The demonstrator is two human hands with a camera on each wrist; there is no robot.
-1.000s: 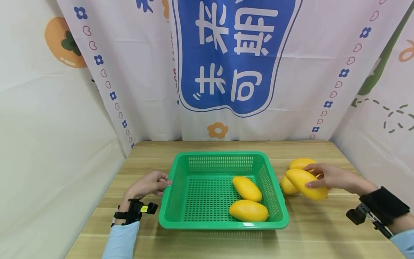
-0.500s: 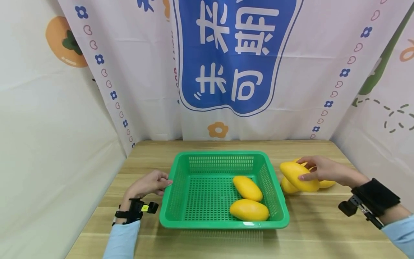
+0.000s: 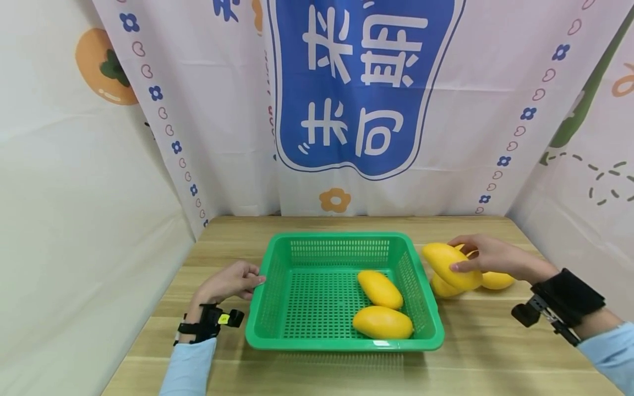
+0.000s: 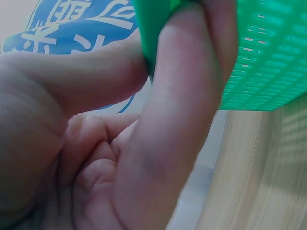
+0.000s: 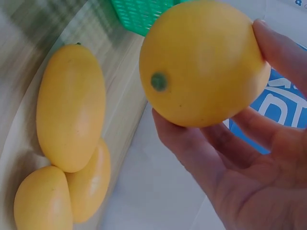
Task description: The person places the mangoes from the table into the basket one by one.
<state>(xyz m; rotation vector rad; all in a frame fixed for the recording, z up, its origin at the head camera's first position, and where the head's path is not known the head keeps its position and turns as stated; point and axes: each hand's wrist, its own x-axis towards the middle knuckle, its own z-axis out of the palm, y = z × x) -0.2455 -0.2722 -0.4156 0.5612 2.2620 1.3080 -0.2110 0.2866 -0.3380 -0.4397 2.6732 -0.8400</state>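
Tabletop point(image 3: 297, 377): wood-grained. Basket point(image 3: 342, 345): green perforated plastic, rectangular; two smooth oval mangoes point(image 3: 382, 323) inside, towards its right side. Left hand point(image 3: 234, 280): grip pinching the basket's left rim. Right hand point(image 3: 495, 259): grip wrapped round one yellow mango point(image 5: 201, 62), nearer the basket than a second ago. Position: between thumb and fingers, stem end facing the wrist camera. Loose mangoes point(image 5: 71, 108), three: tabletop, right of basket. Backdrop point(image 3: 223, 165): white printed cloth.

Enclosing a wood-grain surface point(image 3: 475, 346) in pale cloth point(image 3: 225, 121).
Rising behind the far edge with a blue panel point(image 3: 356, 94) above an orange flower point(image 3: 326, 199); flanking the left edge with a fruit print point(image 3: 96, 66), the right with dark dashes point(image 3: 577, 157).
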